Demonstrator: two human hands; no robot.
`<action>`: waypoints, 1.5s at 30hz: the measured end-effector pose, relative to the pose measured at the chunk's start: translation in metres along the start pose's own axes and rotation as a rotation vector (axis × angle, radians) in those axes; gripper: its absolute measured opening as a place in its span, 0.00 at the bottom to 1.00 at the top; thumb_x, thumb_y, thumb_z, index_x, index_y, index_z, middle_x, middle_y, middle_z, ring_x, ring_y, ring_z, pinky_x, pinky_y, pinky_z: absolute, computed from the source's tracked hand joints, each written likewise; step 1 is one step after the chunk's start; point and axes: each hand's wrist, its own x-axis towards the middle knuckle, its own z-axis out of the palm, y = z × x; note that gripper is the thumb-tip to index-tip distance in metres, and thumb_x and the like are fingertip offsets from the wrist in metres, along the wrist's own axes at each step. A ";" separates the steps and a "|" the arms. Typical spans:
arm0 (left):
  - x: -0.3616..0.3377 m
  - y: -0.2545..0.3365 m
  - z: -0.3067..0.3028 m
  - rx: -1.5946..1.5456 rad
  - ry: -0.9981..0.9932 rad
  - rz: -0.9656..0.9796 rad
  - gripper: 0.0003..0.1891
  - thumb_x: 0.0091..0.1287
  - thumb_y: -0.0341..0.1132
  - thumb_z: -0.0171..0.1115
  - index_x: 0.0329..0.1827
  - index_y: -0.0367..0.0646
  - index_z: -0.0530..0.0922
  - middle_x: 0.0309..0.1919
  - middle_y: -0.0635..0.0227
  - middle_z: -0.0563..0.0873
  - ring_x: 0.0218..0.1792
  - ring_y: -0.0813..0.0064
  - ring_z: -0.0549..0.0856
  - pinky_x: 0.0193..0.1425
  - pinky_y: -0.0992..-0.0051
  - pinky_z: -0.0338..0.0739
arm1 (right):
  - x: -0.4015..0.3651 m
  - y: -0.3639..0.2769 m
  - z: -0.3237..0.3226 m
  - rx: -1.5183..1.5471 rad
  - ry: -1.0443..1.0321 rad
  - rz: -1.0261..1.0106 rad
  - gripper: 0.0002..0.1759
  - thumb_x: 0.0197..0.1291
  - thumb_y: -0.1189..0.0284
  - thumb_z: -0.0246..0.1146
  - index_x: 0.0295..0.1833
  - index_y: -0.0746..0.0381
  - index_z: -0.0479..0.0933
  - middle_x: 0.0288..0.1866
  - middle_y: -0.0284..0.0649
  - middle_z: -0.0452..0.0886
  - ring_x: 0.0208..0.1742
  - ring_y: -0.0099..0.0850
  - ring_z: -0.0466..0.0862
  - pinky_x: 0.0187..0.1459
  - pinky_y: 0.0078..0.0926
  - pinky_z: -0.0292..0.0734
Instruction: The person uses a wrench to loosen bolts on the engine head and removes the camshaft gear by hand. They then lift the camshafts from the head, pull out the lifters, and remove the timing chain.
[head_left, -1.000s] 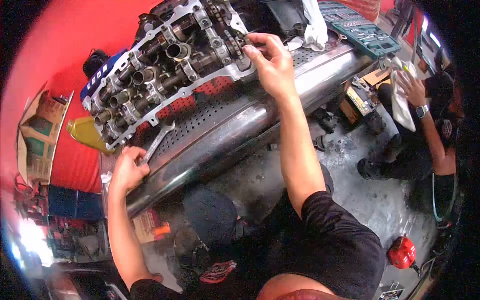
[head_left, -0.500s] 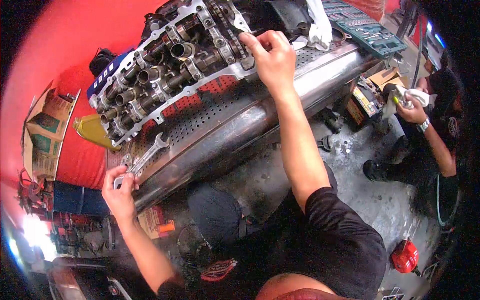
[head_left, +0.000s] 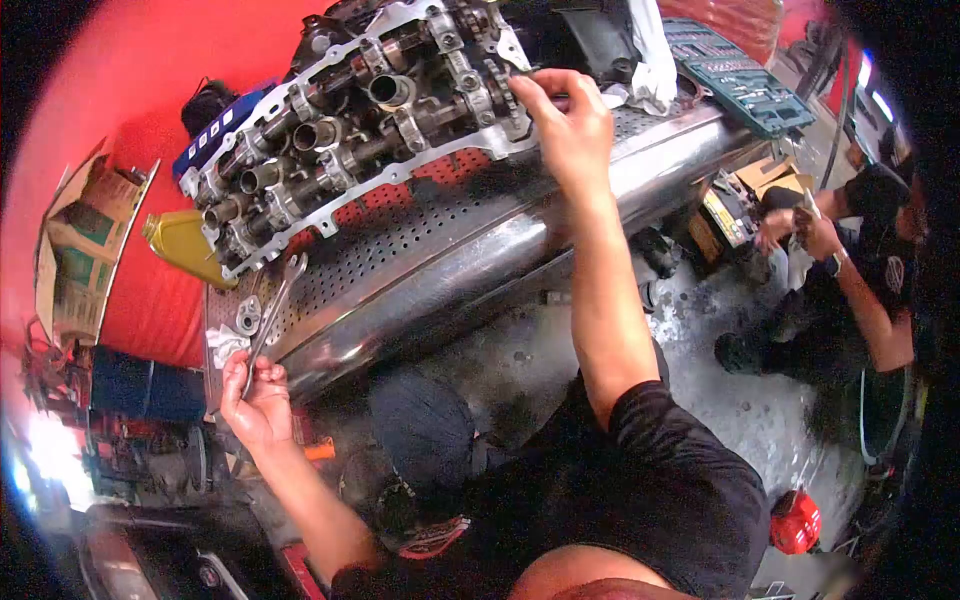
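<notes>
A cylinder head [head_left: 375,125] with camshafts and several round bores lies on a perforated metal bench [head_left: 400,225]. My left hand [head_left: 258,405] is closed around a wrench [head_left: 270,320], its open jaw pointing up and away over the bench's near left corner. At the head's right end, beside the chain and sprocket [head_left: 505,85], is my right hand [head_left: 575,125]. Its thumb and fingers are curled in a pinch; what lies between them is hidden. Near the wrench rest a small metal part with a ring end [head_left: 248,315] and a white rag [head_left: 228,345].
An open socket set case [head_left: 735,75] sits at the bench's far right, with a white cloth [head_left: 652,60] beside it. A gold oil bottle [head_left: 185,245] stands at the left. A co-worker [head_left: 850,260] crouches at the right near a battery [head_left: 728,210]. A red helmet-like object [head_left: 796,522] is lower right.
My left hand has turned palm up, tilting the wrench more upright and lifting it from the bench. My right hand stays at the head's end. The co-worker's hands have come together, lower down.
</notes>
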 end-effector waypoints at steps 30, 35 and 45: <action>-0.021 0.034 -0.030 0.842 0.269 0.831 0.05 0.71 0.29 0.67 0.37 0.40 0.80 0.30 0.76 0.81 0.30 0.86 0.74 0.35 0.82 0.65 | 0.005 0.019 0.002 0.176 -0.025 0.015 0.17 0.64 0.60 0.74 0.45 0.65 0.87 0.36 0.33 0.86 0.39 0.20 0.82 0.44 0.22 0.77; -0.018 0.025 -0.020 0.774 0.259 0.810 0.07 0.73 0.31 0.64 0.37 0.39 0.78 0.30 0.76 0.79 0.30 0.86 0.74 0.33 0.81 0.66 | 0.010 0.009 0.004 0.008 -0.018 0.071 0.25 0.62 0.52 0.75 0.38 0.67 0.85 0.28 0.32 0.83 0.31 0.20 0.78 0.37 0.21 0.74; -0.013 0.019 0.013 0.555 0.245 0.588 0.15 0.80 0.40 0.53 0.35 0.42 0.72 0.24 0.65 0.78 0.24 0.76 0.75 0.29 0.73 0.71 | 0.006 0.001 0.004 -0.136 0.011 0.064 0.26 0.59 0.49 0.75 0.37 0.65 0.85 0.28 0.39 0.86 0.31 0.28 0.83 0.38 0.28 0.78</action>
